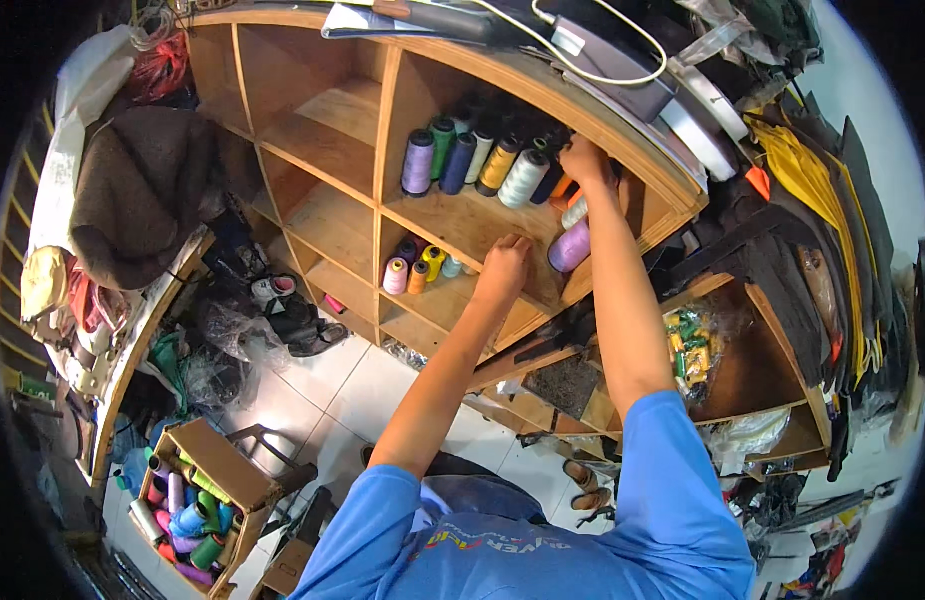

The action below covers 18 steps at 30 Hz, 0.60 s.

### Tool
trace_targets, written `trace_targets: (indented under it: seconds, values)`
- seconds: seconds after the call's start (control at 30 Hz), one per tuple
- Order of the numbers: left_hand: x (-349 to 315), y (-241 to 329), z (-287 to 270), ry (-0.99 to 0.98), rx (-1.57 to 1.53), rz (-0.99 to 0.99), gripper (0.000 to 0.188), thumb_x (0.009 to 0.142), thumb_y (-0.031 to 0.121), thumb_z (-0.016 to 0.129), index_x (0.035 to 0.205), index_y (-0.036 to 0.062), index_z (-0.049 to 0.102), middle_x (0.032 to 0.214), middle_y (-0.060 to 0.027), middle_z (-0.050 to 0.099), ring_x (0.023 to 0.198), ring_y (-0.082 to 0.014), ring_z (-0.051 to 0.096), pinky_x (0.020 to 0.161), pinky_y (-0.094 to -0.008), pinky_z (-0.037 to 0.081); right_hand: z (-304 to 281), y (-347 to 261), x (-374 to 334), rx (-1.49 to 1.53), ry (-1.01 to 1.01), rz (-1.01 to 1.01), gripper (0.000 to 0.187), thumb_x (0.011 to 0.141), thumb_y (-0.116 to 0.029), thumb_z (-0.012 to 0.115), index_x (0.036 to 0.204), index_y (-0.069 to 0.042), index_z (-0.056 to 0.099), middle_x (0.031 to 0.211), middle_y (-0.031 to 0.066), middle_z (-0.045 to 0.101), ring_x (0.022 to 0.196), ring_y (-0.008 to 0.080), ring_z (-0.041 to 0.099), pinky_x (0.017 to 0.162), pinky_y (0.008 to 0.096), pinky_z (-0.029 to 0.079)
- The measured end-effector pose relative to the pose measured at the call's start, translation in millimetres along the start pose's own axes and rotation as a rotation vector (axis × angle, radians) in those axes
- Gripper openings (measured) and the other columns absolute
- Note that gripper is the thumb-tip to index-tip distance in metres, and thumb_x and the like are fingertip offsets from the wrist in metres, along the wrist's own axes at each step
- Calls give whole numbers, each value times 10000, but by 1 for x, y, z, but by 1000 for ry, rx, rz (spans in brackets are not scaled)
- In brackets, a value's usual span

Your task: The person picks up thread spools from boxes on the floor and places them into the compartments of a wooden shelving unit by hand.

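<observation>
My right hand (585,161) reaches into the upper compartment of a wooden shelf, close to the right end of a row of thread spools. Its fingertips are lost among the dark spools, so their hold is hidden. Nearest to it stand a white spool (523,180) and a yellow spool (497,166). Further left are a navy spool (457,164), a green spool (441,147) and a lilac spool (417,163). My left hand (506,264) is closed at the compartment's front edge; whatever it grips, if anything, is hidden. A purple spool (569,246) lies tilted below my right forearm.
Smaller spools, among them a pink one (394,276), stand in the lower compartment. A cardboard box (218,464) of mixed spools sits at lower left. Brown cloth (142,185) hangs at left. A bag of small spools (694,352) rests at right. A white cable (622,80) crosses the shelf top.
</observation>
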State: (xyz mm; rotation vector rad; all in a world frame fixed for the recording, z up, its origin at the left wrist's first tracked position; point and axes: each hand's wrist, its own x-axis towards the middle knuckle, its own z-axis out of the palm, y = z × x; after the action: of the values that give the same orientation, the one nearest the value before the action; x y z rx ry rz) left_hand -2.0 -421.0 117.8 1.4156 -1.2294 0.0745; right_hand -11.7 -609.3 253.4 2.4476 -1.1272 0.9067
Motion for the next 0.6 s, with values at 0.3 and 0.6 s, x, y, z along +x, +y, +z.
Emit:
trace_targets:
  seconds: [0.3, 0.6]
  values:
    - [-92, 2, -111, 183, -70, -203, 193, 719, -34, 601, 901, 28, 619, 859, -164, 599, 728, -339, 595, 652, -361, 477, -97, -131, -196, 1187, -669, -196, 140, 852, -54, 539, 957, -14, 624, 791, 37, 638, 719, 90, 597, 649, 243, 476]
    - [-315, 52, -294, 906, 270, -837, 158, 815, 51, 631, 959, -14, 625, 906, -109, 667, 856, -150, 650, 732, -268, 514, -54, -247, -418, 1179, -1703, -469, 213, 834, -89, 541, 1008, 11, 613, 720, 62, 626, 660, 124, 586, 626, 271, 484]
